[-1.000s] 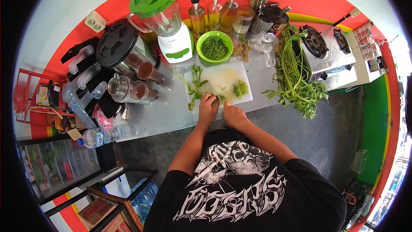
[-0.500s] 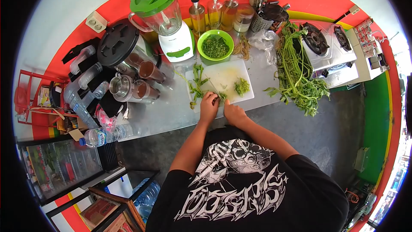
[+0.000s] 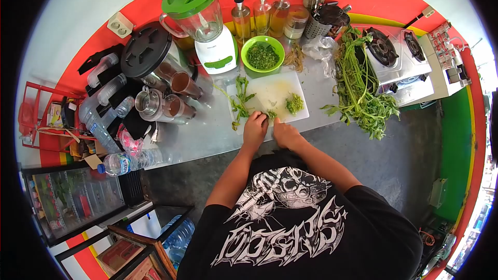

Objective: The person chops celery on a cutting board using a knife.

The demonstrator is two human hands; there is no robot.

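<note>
On the white cutting board (image 3: 280, 83), near its front edge, my left hand (image 3: 255, 127) is closed with curled fingers on some green stalks, mostly hidden under the fingertips. My right hand (image 3: 285, 134) grips a knife just to the right; its handle is covered and its thin blade is hard to make out. Small cut greens (image 3: 272, 114) lie between the hands. A pile of chopped green stalks (image 3: 294, 103) rests at the board's right side. Leafy stems (image 3: 240, 101) lie along the left. Behind the board stands a green bowl (image 3: 244, 62) holding chopped greens.
A blender (image 3: 215, 46) and pump bottles (image 3: 261, 13) line the back wall. To the right, a large bunch of leafy greens (image 3: 358, 83) lies beside a gas stove (image 3: 399, 57). Metal cups (image 3: 179, 106) and a plastic water bottle (image 3: 124, 163) occupy the left side.
The knife blade has shifted and shows less between the hands. Both hands stay nearly in place at the board's front edge. The whole view has shifted slightly.
</note>
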